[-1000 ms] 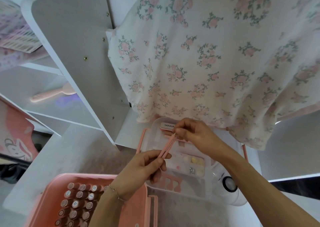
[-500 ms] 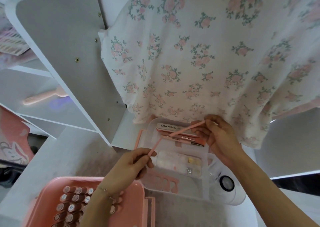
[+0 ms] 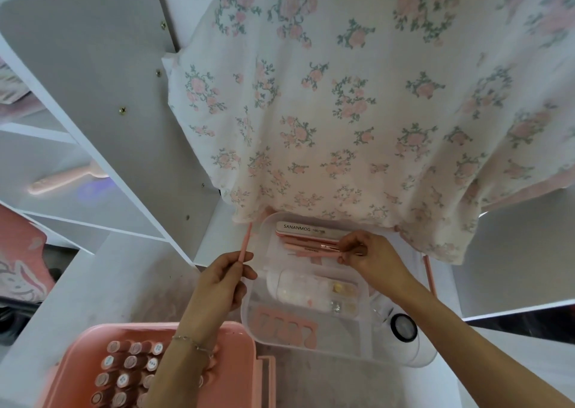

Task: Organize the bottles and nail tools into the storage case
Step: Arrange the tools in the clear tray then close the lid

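Nearest me, the bottles [image 3: 129, 365] stood in the pink bin [image 3: 236, 373]. My left hand [image 3: 217, 283] pinched a pink stick [image 3: 244, 246] upright beside the clear case [image 3: 311, 295]. Farther in, my right hand [image 3: 370, 258] fingers [image 3: 343, 247] pinched a pink tool [image 3: 306, 247] lying below the nail file [image 3: 306, 229].

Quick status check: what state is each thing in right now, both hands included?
Left hand: pinches a pink stick, held upright.
Right hand: pinches a pink tool, low in the clear tray.
Nail file: flat in tray.
Toe separator: flat in tray.
Pink case: open, bottles upright.
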A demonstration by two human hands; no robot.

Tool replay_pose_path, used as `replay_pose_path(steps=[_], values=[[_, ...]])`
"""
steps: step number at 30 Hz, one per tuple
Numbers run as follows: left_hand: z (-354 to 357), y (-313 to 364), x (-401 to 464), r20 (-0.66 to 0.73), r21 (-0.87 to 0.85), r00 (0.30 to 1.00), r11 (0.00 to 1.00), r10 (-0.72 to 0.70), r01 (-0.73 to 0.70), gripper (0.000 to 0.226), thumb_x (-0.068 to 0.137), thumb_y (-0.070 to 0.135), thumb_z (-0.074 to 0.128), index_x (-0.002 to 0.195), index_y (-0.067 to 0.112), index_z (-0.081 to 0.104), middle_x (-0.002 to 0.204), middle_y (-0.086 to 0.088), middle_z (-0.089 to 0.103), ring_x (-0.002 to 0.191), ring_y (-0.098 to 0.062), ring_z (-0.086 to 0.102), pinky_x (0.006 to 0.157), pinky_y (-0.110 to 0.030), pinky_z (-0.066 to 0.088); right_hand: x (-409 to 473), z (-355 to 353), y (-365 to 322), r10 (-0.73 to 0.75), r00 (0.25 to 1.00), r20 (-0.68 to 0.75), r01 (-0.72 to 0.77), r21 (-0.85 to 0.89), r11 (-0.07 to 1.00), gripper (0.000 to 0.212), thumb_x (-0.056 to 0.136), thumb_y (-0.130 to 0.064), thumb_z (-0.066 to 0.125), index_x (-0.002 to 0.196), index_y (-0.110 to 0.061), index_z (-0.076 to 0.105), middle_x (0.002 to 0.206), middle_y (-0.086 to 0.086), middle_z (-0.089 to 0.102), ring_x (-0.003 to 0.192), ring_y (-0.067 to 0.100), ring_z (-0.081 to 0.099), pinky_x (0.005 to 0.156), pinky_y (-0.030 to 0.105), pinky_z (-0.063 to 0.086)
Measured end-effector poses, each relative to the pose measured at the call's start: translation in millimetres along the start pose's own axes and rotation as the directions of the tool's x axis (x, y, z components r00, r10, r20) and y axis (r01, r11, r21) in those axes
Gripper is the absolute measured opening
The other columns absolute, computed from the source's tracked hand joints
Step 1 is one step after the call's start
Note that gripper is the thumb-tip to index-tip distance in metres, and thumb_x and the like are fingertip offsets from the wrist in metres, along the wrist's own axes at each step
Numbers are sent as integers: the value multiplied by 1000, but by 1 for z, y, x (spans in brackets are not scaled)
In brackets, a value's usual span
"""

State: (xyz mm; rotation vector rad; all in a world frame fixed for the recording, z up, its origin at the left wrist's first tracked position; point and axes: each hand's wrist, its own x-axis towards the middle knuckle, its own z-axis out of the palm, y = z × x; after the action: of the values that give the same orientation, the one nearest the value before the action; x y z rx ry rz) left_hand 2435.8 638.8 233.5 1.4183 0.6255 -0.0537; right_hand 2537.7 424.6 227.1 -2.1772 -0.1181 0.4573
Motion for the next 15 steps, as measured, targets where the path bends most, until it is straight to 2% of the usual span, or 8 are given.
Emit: replay_pose_path(steps=[3, 5, 8, 13, 15], values=[[-1, -1, -1, 1, 9, 1000, 1000, -7, 7, 23, 95, 1, 37, 97, 10, 59, 70, -5, 57, 37, -3, 33, 37, -14, 27, 3, 6, 4, -54, 999, 5, 54, -158, 986, 17, 81, 0, 58, 85, -17, 60, 86, -3, 62, 79, 7, 58, 62, -1, 38], [-2, -2, 0, -2, 11, 1000, 1000, -9, 9, 24, 95, 1, 38, 96, 10, 59, 70, -4, 58, 37, -3, 34, 37, -14, 28, 5, 7, 6, -102, 995, 17, 103, -307, 946, 14, 83, -7, 58, 94, -15, 63, 92, 0, 65, 84, 12, 59, 66, 7, 40], [-2, -2, 0, -4, 8, 1000, 1000, -8, 8, 24, 95, 1, 38, 96, 10, 60, 69, -4, 58, 37, -3, 34, 37, -14, 28, 9, 5, 6, -168, 983, 69, 177, -579, 796, 16, 85, -21, 58, 99, -20, 64, 103, -3, 67, 92, 17, 61, 73, 23, 43], [-2, -3, 0, -3, 7, 1000, 1000, -3, 3, 24, 95, 1, 38, 96, 11, 60, 67, -2, 58, 38, -4, 34, 37, -14, 28, 19, 2, 2, -151, 971, 186, 239, -715, 657, 15, 84, -21, 54, 93, -18, 65, 98, 2, 69, 88, 22, 62, 63, 24, 40], [-2, -2, 0, -5, 9, 1000, 1000, 1, -1, 24, 95, 2, 39, 96, 12, 61, 66, 0, 59, 39, -4, 34, 37, -14, 28, 24, 2, 1, -143, 966, 214, 257, -780, 571, 15, 84, -19, 51, 91, -15, 64, 95, 5, 68, 85, 24, 62, 60, 24, 36]])
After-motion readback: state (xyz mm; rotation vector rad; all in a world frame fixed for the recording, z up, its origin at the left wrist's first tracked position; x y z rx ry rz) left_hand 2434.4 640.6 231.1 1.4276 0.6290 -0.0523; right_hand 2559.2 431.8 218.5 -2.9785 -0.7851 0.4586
